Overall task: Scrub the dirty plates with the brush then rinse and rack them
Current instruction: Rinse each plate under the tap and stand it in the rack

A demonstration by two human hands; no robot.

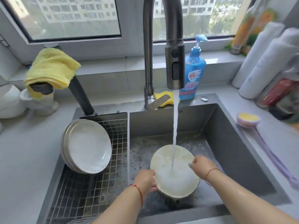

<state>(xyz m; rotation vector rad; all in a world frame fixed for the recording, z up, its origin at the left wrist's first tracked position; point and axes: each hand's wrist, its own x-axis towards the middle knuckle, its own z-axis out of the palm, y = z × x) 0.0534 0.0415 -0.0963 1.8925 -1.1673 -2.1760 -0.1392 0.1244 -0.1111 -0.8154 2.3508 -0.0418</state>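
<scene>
Head view: we hold the plate [174,172] tilted under the faucet's [175,62] stream so suds run off into the sink [234,143]. Our left hand [145,180] and right hand [202,165] grip its opposite rims. Clean plates [87,146] lean in the rack [97,191]; the brush [249,119] lies on the table.

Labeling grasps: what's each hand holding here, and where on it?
Both hold the plate under the water stream: left hand grips its left rim, right hand its right rim.
</scene>
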